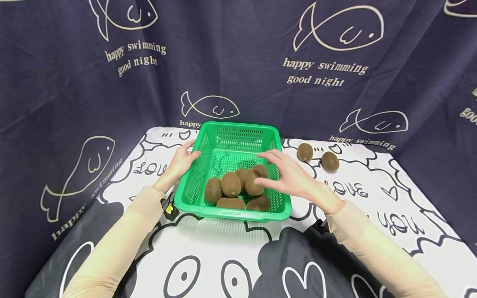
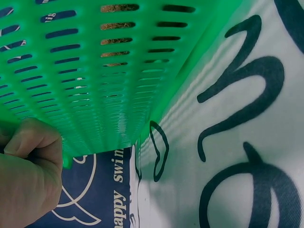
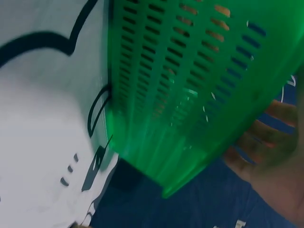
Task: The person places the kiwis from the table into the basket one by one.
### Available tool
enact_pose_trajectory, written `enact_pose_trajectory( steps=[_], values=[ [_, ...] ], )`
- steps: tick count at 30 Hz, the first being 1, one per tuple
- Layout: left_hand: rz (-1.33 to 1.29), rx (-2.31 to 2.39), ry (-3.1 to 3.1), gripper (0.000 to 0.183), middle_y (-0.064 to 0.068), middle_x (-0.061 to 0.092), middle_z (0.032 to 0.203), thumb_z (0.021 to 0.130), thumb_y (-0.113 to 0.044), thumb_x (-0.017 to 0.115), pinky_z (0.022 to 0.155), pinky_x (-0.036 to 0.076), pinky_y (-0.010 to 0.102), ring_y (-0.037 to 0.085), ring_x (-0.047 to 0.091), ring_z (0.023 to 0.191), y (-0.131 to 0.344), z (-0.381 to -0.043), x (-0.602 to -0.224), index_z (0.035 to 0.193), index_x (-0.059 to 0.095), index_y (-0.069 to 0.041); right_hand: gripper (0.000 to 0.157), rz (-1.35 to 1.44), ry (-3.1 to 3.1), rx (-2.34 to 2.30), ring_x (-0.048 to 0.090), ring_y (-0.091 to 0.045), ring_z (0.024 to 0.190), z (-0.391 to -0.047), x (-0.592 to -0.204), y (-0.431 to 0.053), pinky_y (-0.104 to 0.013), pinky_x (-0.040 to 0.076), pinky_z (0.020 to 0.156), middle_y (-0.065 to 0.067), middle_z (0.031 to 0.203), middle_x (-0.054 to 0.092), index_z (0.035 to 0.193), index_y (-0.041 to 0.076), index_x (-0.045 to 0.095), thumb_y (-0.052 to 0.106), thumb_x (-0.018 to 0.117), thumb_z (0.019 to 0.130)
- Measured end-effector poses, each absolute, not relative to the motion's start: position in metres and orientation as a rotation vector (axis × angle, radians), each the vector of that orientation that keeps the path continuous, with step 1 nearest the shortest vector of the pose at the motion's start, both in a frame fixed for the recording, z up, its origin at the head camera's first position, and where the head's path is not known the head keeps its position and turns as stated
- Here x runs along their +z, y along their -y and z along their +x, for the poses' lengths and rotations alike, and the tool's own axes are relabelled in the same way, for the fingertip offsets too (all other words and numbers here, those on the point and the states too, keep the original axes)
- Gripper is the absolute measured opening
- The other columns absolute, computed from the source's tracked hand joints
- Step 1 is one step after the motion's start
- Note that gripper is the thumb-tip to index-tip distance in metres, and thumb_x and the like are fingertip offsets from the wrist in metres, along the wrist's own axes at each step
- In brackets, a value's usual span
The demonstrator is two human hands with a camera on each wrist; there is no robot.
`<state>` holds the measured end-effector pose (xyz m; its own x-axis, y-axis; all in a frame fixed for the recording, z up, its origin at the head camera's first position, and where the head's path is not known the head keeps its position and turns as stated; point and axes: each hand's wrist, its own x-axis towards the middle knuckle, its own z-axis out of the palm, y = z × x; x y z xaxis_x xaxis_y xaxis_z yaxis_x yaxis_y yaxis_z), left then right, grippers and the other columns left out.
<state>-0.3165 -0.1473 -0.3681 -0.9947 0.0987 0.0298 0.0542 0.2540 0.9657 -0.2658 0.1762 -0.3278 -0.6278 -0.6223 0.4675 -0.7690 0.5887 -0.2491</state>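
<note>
A green plastic basket (image 1: pixel 232 213) with slotted walls stands on the patterned cloth. Several brown kiwis (image 1: pixel 231 184) lie piled in its near half. My left hand (image 1: pixel 181 160) grips the left rim; in the left wrist view, the hand (image 2: pixel 33 164) shows curled fingers at the basket's edge. Over the right rim reaches my right hand (image 1: pixel 292 174), thumb and fingers spread apart. Its thumb overlaps a kiwi (image 1: pixel 252 185) at the right of the pile. In the right wrist view, the right hand (image 3: pixel 270 152) has loosely bent fingers beside the basket wall (image 3: pixel 190 90).
Two more kiwis, one nearer the basket (image 1: pixel 305 152) and one farther right (image 1: pixel 330 162), lie on the cloth at the back right. A dark blue curtain (image 1: pixel 253 62) with fish drawings hangs behind. White cloth (image 1: pixel 212 248) with black drawings covers the table.
</note>
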Motion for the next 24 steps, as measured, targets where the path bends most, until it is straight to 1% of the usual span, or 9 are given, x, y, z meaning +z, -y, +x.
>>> enact_pose_trajectory(
  steps=[2, 5, 8, 12, 14, 18, 22, 24],
  values=[
    [0.152, 1.886, -2.464, 0.055, 0.025, 0.057, 0.114, 0.091, -0.015, 0.046, 0.067, 0.058, 0.033, 0.027, 0.063, 0.083, 0.148, -0.317, -0.368, 0.142, 0.024, -0.008, 0.055, 1.064, 2.452, 0.680, 0.053, -0.014, 0.095, -0.271, -0.327, -0.183, -0.032, 0.047, 0.081, -0.001, 0.114, 0.055, 0.123, 0.015, 0.051, 0.042, 0.066, 0.078],
    [0.147, 1.889, -2.473, 0.055, 0.025, 0.058, 0.112, 0.091, -0.015, 0.047, 0.066, 0.058, 0.032, 0.026, 0.063, 0.081, 0.148, -0.317, -0.368, 0.141, 0.025, -0.008, 0.046, 0.942, 2.399, 0.715, 0.053, -0.017, 0.092, -0.286, -0.329, -0.199, -0.031, 0.046, 0.077, -0.004, 0.110, 0.058, 0.119, 0.011, 0.054, 0.033, 0.065, 0.080],
    [0.144, 1.886, -2.484, 0.056, 0.026, 0.058, 0.111, 0.091, -0.014, 0.047, 0.066, 0.058, 0.032, 0.027, 0.063, 0.082, 0.147, -0.316, -0.368, 0.141, 0.025, -0.007, 0.045, 0.810, 2.376, 0.708, 0.052, -0.023, 0.097, -0.304, -0.338, -0.223, -0.037, 0.044, 0.084, -0.010, 0.108, 0.059, 0.118, 0.006, 0.055, 0.029, 0.066, 0.080],
    [0.146, 1.895, -2.467, 0.057, 0.027, 0.059, 0.110, 0.090, -0.014, 0.047, 0.066, 0.058, 0.033, 0.031, 0.064, 0.083, 0.146, -0.316, -0.368, 0.142, 0.024, -0.007, 0.053, 0.622, 2.429, 0.674, 0.047, -0.034, 0.110, -0.325, -0.352, -0.263, -0.047, 0.035, 0.097, -0.017, 0.116, 0.057, 0.120, 0.002, 0.054, 0.029, 0.069, 0.076],
    [0.147, 1.904, -2.455, 0.057, 0.027, 0.059, 0.109, 0.090, -0.014, 0.048, 0.065, 0.058, 0.035, 0.033, 0.064, 0.083, 0.145, -0.316, -0.368, 0.142, 0.024, -0.008, 0.059, 0.550, 2.474, 0.631, 0.044, -0.038, 0.114, -0.334, -0.360, -0.285, -0.050, 0.031, 0.099, -0.020, 0.121, 0.053, 0.122, 0.001, 0.052, 0.028, 0.071, 0.074],
    [0.144, 1.912, -2.450, 0.057, 0.027, 0.059, 0.109, 0.090, -0.015, 0.048, 0.066, 0.058, 0.037, 0.036, 0.063, 0.084, 0.146, -0.315, -0.367, 0.142, 0.024, -0.008, 0.068, 0.455, 2.584, 0.538, 0.041, -0.044, 0.114, -0.345, -0.377, -0.324, -0.057, 0.027, 0.099, -0.026, 0.123, 0.048, 0.124, -0.003, 0.046, 0.026, 0.074, 0.069],
    [0.134, 1.913, -2.456, 0.056, 0.027, 0.059, 0.109, 0.090, -0.015, 0.048, 0.065, 0.058, 0.037, 0.038, 0.063, 0.085, 0.147, -0.315, -0.368, 0.141, 0.025, -0.008, 0.077, 0.407, 2.714, 0.539, 0.038, -0.048, 0.113, -0.349, -0.391, -0.353, -0.060, 0.027, 0.097, -0.031, 0.125, 0.043, 0.128, -0.006, 0.040, 0.023, 0.076, 0.066],
    [0.134, 1.902, -2.472, 0.056, 0.027, 0.059, 0.108, 0.090, -0.015, 0.048, 0.065, 0.058, 0.036, 0.036, 0.063, 0.084, 0.147, -0.314, -0.368, 0.141, 0.025, -0.008, 0.082, 0.395, 2.776, 0.555, 0.038, -0.049, 0.112, -0.351, -0.396, -0.362, -0.060, 0.029, 0.095, -0.033, 0.127, 0.040, 0.130, -0.007, 0.036, 0.022, 0.077, 0.066]
  ],
)
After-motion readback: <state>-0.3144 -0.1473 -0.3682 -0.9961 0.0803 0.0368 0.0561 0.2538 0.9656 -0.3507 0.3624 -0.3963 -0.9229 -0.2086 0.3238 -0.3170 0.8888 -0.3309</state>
